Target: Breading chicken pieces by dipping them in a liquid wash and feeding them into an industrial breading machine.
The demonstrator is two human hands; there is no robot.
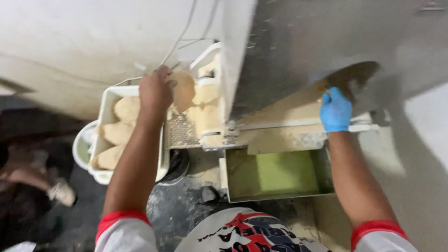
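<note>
My bare left hand point(155, 93) is closed on a flat round piece of tan dough point(183, 89), holding it at the feed opening of a flour-crusted dough machine point(210, 112). My right hand point(335, 111), in a blue glove, grips the edge of a large thin dough sheet point(322, 91) that comes out along the machine's sloping metal chute to the right. Below the chute sits a rectangular tray point(279, 175) with a greenish inside.
A white tub point(108, 100) holding several dough lumps point(122, 126) stands left of the machine, over a round white bucket point(80, 147). A cable runs up the wall. A person's foot in a light shoe point(61, 192) shows at the far left.
</note>
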